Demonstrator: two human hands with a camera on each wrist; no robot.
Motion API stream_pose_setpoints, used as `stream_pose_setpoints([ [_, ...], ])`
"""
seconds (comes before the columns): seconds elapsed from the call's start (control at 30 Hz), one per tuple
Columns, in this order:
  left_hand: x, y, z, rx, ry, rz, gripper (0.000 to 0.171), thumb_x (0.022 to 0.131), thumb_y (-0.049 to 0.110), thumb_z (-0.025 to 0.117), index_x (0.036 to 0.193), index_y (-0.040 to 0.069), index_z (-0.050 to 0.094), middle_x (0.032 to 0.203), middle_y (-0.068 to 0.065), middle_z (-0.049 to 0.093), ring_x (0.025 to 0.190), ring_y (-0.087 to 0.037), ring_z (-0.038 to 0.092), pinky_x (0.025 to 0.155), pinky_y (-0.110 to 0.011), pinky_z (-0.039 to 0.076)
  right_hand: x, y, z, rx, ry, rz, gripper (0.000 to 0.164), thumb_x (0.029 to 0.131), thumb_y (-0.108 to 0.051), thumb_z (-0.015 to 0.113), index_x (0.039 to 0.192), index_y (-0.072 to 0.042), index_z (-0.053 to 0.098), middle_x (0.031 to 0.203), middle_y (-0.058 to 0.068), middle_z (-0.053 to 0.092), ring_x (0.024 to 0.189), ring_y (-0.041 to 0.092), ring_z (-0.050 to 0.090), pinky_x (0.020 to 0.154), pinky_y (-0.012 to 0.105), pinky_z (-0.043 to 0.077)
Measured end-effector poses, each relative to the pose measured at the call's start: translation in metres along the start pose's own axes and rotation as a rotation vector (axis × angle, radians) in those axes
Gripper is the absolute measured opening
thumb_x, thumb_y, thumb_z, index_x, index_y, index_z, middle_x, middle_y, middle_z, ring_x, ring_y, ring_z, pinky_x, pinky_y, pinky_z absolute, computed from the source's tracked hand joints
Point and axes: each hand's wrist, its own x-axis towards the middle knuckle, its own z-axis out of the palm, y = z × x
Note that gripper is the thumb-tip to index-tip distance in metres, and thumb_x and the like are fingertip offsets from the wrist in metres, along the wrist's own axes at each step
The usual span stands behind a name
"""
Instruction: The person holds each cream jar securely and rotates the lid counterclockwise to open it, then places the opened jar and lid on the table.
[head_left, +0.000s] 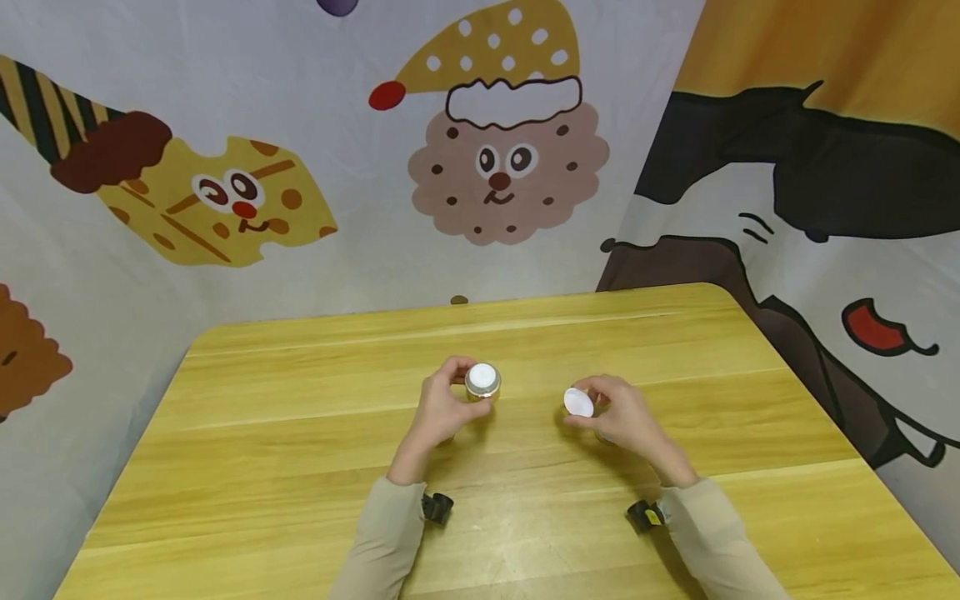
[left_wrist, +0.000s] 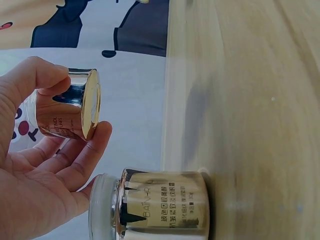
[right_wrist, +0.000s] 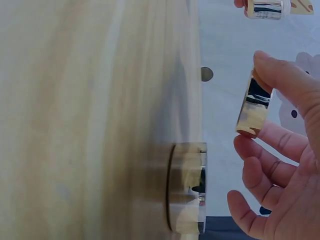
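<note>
My left hand grips a small shiny gold cosmetic jar above the table, its uncapped white top facing up. Thumb and fingers wrap its sides, and printed lettering shows in the left wrist view. Below that hand stands a second gold jar with a pale glassy neck and no lid on it. My right hand pinches a gold lid between thumb and fingers, off the table; its white inside shows in the head view. Another gold lid lies on the table beneath the right hand.
A wood-grain table with rounded far corners carries everything. Behind and beside it hangs a pale cloth with cartoon prints. Black wrist cameras sit at both sleeve cuffs.
</note>
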Motion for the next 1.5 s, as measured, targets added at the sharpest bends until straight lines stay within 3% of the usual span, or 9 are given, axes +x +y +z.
stream_pose_setpoints([
  [0.3, 0.0006, -0.0014, 0.0011, -0.004, -0.014, 0.008, 0.048, 0.064, -0.006, 0.077, 0.107, -0.004, 0.056, 0.102, -0.015, 0.062, 0.093, -0.031, 0.057, 0.086, -0.053, 0.048, 0.0005, 0.0034, 0.0047, -0.046, -0.064, -0.034, 0.043, 0.061, -0.021, 0.088, 0.097, -0.008, 0.070, 0.076, -0.003, 0.061, 0.071, 0.014, 0.049, 0.062, 0.025, 0.041],
  [0.6, 0.0012, -0.0002, 0.0011, 0.003, -0.013, 0.024, 0.048, 0.064, -0.007, 0.077, 0.107, -0.005, 0.056, 0.102, -0.017, 0.062, 0.093, -0.033, 0.058, 0.086, -0.052, 0.049, -0.0010, 0.0043, 0.0060, -0.173, -0.167, -0.005, 0.046, 0.061, -0.027, 0.088, 0.100, -0.010, 0.070, 0.089, 0.001, 0.062, 0.082, 0.018, 0.050, 0.066, 0.031, 0.043],
  [0.83, 0.0013, 0.0005, 0.0013, -0.004, -0.013, 0.023, 0.048, 0.063, -0.007, 0.077, 0.107, -0.005, 0.057, 0.102, -0.017, 0.062, 0.093, -0.033, 0.058, 0.087, -0.053, 0.048, 0.0001, 0.0041, 0.0065, -0.196, -0.213, 0.015, 0.044, 0.060, -0.025, 0.088, 0.099, -0.013, 0.069, 0.092, 0.001, 0.061, 0.087, 0.022, 0.051, 0.068, 0.039, 0.042],
  [1.17, 0.0000, 0.0017, 0.0007, -0.005, -0.023, -0.002, 0.048, 0.064, -0.007, 0.077, 0.107, -0.003, 0.056, 0.101, -0.016, 0.062, 0.093, -0.032, 0.057, 0.086, -0.051, 0.048, 0.0003, 0.0009, 0.0049, -0.184, -0.237, 0.029, 0.043, 0.061, -0.025, 0.087, 0.097, -0.014, 0.066, 0.093, 0.002, 0.061, 0.087, 0.023, 0.051, 0.067, 0.039, 0.041],
  [1.5, -0.0024, -0.0027, -0.0009, 0.123, -0.074, -0.040, 0.048, 0.063, -0.001, 0.080, 0.104, 0.000, 0.056, 0.098, -0.013, 0.062, 0.094, -0.029, 0.056, 0.087, -0.049, 0.046, -0.0006, 0.0030, 0.0056, -0.172, -0.247, 0.030, 0.043, 0.062, -0.025, 0.087, 0.097, -0.014, 0.064, 0.095, 0.003, 0.061, 0.087, 0.024, 0.052, 0.067, 0.040, 0.043],
])
